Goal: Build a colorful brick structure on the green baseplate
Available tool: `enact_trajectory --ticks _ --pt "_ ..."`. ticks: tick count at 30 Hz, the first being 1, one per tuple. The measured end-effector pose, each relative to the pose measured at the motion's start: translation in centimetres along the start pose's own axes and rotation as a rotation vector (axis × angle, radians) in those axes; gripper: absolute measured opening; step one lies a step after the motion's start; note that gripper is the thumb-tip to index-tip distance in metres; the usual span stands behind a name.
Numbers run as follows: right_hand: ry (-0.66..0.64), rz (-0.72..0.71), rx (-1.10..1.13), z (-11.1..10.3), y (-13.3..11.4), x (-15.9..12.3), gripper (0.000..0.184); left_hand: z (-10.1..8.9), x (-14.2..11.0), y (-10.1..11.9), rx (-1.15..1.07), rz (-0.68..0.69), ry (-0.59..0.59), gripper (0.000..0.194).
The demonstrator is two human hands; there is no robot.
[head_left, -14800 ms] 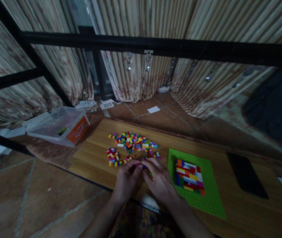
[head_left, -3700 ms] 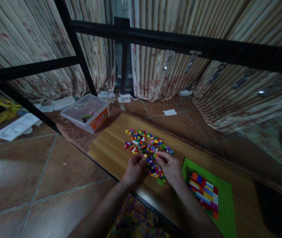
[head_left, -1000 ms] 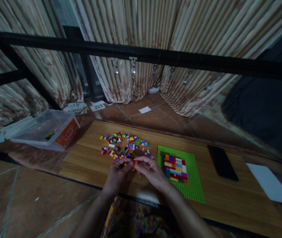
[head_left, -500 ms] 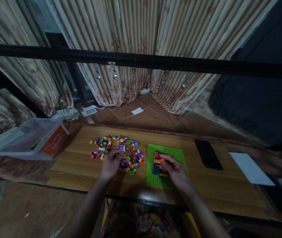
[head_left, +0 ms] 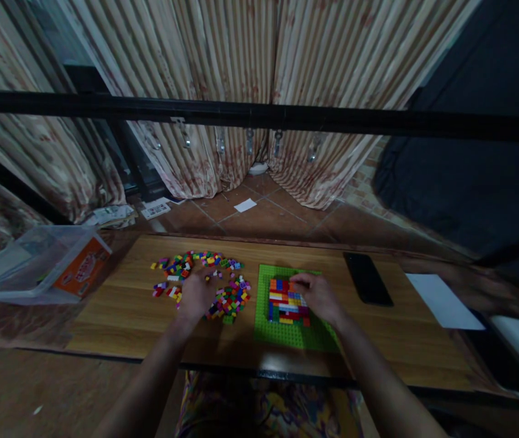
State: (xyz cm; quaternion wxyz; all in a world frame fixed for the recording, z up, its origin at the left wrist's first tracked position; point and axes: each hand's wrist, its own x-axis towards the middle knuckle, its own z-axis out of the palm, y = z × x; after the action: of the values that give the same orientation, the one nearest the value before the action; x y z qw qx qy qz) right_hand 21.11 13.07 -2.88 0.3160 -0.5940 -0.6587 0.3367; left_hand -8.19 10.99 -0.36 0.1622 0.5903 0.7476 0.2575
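Observation:
A low block of multicoloured toy bricks [head_left: 289, 304] is built in rows on a green studded baseplate [head_left: 266, 334]. My right hand [head_left: 318, 296] is at the block's upper right corner, its thumb and finger pinched on a small brick that the fingers largely cover. To the left, my left hand [head_left: 196, 296] hovers low over a pile of loose bricks [head_left: 234, 298], fingers reaching down and slightly apart. Its fingertips are partly hidden, and I see no brick held in them.
A black phone [head_left: 367, 278] and a white sheet of paper [head_left: 442, 300] lie to the right on the wooden table [head_left: 117, 304]. At the left stands a clear plastic box [head_left: 35, 261] with an orange label. A black metal bar [head_left: 241, 114] crosses beyond the table, before striped curtains.
My right hand has moved from over the middle of the brick block to its upper right corner, uncovering the rows. My left hand has lowered into the loose bricks. The view has shifted slightly right.

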Motion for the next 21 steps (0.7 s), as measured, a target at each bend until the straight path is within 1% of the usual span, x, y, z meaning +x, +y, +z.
enact_trajectory --ticks 2,5,9,12,15,18,21 --pt "0.002 -0.004 -0.015 -0.1 0.1 0.2 0.019 0.3 -0.4 0.4 -0.075 0.014 -0.010 0.025" --pt "0.012 0.000 -0.022 0.0 0.5 0.3 0.020 1.1 -1.1 1.2 -0.244 0.038 -0.031 0.020" --pt "0.018 0.012 -0.012 0.4 0.8 0.4 0.023 2.6 -2.5 3.1 -0.448 0.046 -0.086 0.016" --pt "0.012 0.015 -0.006 0.5 0.9 0.4 0.023 3.8 -3.4 5.0 -0.511 0.083 -0.172 0.018" --pt "-0.001 0.019 -0.009 0.5 0.9 0.6 0.022 4.9 -4.0 6.5 -0.588 0.047 -0.232 0.025" --pt "-0.024 0.030 -0.019 0.4 0.9 0.8 0.021 6.0 -4.2 7.3 -0.652 0.023 -0.266 0.027" --pt "-0.051 0.036 -0.025 0.3 0.9 0.9 0.019 6.7 -4.1 7.5 -0.677 0.038 -0.325 0.027"
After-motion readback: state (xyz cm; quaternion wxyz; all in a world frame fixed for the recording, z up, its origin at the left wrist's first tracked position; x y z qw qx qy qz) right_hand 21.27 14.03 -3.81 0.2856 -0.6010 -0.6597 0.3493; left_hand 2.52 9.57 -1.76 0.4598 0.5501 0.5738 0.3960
